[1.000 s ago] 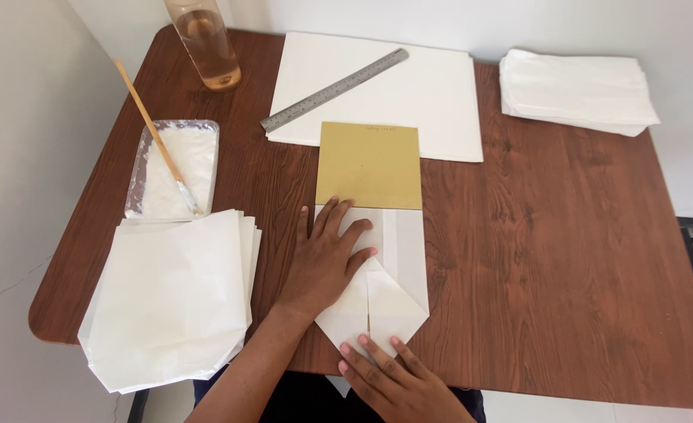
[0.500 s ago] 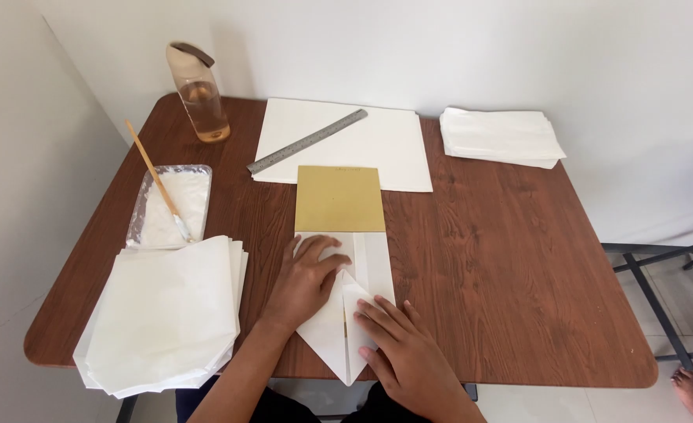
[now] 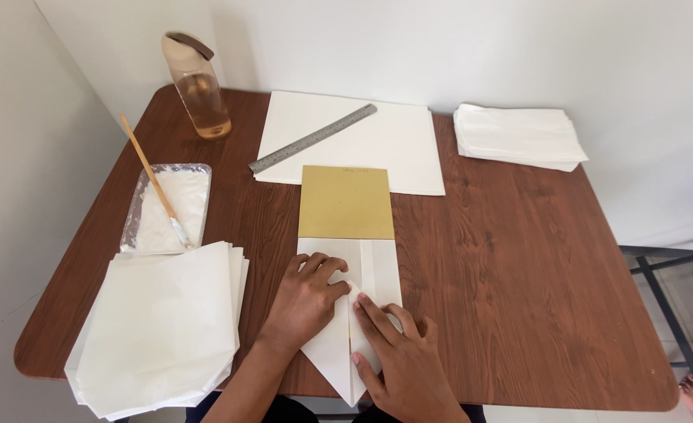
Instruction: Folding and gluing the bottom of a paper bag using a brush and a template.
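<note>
Both hands flat, nothing gripped: left hand (image 3: 306, 301) and right hand (image 3: 400, 364) pressed the folded white paper sheet (image 3: 362, 313) at table's near edge. Point folded, upper flaps not yet. Tan card rectangle (image 3: 346, 203) touched its top; white sheet stack (image 3: 158, 329) lay left, foil paste tray (image 3: 166, 210) beyond; nothing blocked

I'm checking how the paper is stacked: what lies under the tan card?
The tan card overlaps the folded white paper at its near edge and the large white sheet at its far edge. The card hides whatever else lies beneath it.
</note>
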